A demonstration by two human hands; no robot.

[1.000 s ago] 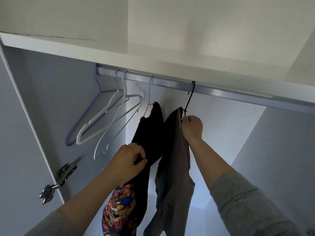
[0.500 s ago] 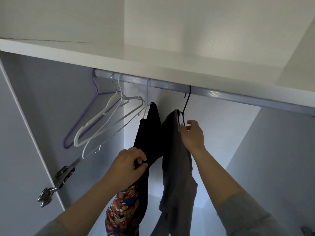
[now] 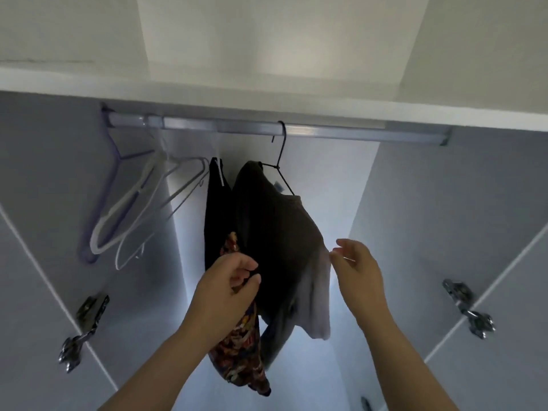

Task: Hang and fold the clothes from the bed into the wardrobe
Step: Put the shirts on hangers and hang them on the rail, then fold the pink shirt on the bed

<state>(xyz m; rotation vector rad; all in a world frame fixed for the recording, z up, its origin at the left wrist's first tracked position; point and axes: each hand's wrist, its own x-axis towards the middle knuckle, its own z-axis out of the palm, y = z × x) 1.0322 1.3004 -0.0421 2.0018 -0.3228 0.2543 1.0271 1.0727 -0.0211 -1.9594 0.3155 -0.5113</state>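
Note:
A grey garment [image 3: 281, 232] hangs on a black wire hanger [image 3: 280, 155] hooked over the wardrobe rail [image 3: 341, 133]. Just left of it hangs a black garment [image 3: 215, 209] with a colourful print low down. My left hand [image 3: 228, 289] grips dark fabric of the black printed garment where it meets the grey one. Lower right, my right hand [image 3: 355, 268] is loosely open, with its fingertips at the edge of the grey garment's pale sleeve.
Purple and white empty hangers [image 3: 124, 215] crowd the rail's left end. A white shelf [image 3: 267, 93] runs just above the rail. Open wardrobe doors with metal hinges [image 3: 84, 324] [image 3: 467, 307] flank the opening on both sides.
My right hand has let go of the black hanger's neck and dropped to the grey sleeve. The grey garment has turned to face me. The view has shifted right and down.

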